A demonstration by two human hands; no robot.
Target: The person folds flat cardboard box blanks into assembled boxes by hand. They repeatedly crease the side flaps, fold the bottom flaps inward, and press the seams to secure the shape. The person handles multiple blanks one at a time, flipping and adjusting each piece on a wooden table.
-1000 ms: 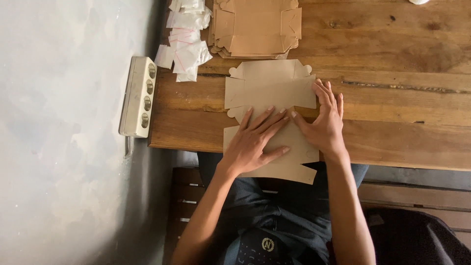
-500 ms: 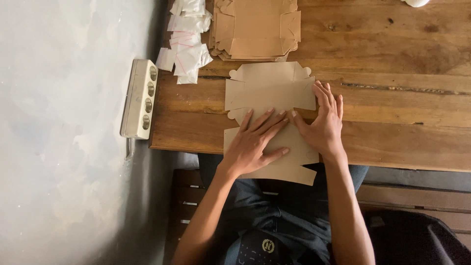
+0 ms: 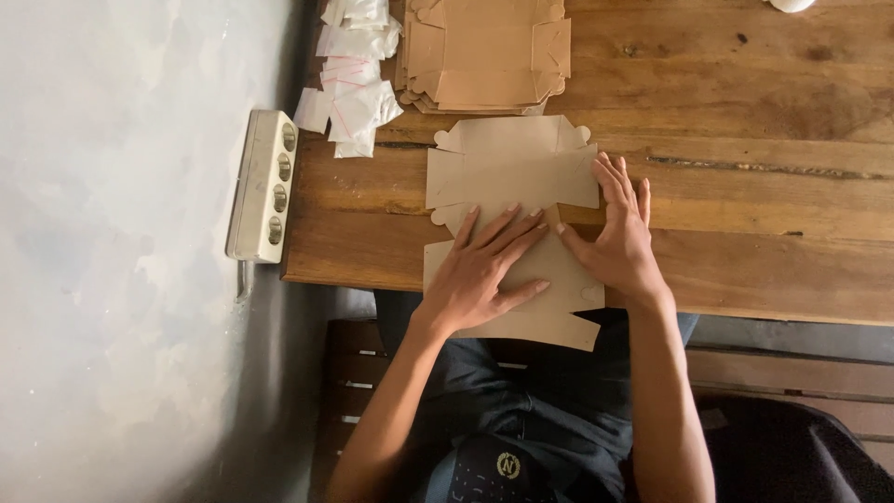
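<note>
Left hand [image 3: 484,270] spread flat on unfolded cardboard box blank [image 3: 512,177] at frame centre, right hand [image 3: 619,237] open, pressing its right edge, stack of blanks [image 3: 484,51] above, power strip [image 3: 265,186] at left

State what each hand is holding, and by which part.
Nothing is gripped. The left hand and right hand lie flat, fingers spread, on the middle of the flat cardboard box blank.
</note>
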